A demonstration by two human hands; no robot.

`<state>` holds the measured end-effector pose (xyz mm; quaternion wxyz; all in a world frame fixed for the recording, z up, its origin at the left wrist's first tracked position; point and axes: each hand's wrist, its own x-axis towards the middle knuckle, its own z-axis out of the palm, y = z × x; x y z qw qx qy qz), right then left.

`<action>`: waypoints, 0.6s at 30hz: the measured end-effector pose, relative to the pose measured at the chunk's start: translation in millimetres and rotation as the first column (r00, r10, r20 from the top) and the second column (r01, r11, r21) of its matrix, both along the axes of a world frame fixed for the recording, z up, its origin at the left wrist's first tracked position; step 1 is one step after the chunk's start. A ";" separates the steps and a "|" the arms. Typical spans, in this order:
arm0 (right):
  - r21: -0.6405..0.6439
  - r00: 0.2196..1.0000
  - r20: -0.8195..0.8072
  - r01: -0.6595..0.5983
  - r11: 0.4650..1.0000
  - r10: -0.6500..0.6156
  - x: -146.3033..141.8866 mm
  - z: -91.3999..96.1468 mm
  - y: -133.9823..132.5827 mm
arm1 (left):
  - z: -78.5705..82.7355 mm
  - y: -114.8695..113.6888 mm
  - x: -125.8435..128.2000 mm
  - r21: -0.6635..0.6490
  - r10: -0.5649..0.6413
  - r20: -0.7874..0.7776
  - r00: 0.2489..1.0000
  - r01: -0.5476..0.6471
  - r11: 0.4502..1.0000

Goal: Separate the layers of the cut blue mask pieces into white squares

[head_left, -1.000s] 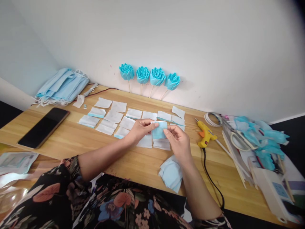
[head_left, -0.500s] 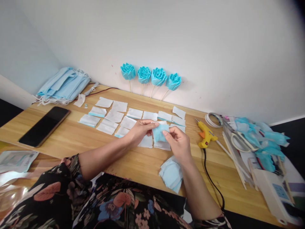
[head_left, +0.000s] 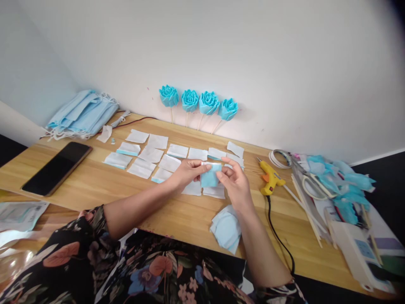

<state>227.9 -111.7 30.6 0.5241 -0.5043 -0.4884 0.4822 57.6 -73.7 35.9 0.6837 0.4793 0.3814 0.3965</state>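
My left hand and my right hand pinch a small blue fabric square between them, held just above the wooden table. Under and behind it lie several white and blue cut squares in rows. A stack of blue pieces sits near the table's front edge, under my right wrist. Both hands are closed on the square's edges.
Several blue fabric roses on sticks lean on the wall. A pile of blue face masks and a black phone lie left. Right: yellow glue gun with black cord, tape roll, scissors, sticks, blue scraps.
The blue square was crumpled slightly between my fingers half a second ago and is flat again now. Both hands stay in the same place.
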 end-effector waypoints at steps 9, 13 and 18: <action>0.043 0.989 0.059 0.136 0.990 -0.139 5.6 -4.4 3.5 | -4.7 0.5 -0.3 -0.014 -0.082 0.071 0.994 0.083 0.996; 0.068 0.973 0.037 0.226 0.972 -0.229 6.9 -4.3 5.6 | -2.2 1.7 -1.3 -0.013 -0.087 0.160 0.983 0.090 0.996; 0.051 0.975 0.051 0.215 0.975 -0.217 5.0 -2.9 3.9 | -5.3 2.3 -0.1 -0.078 -0.028 0.192 0.981 0.043 0.996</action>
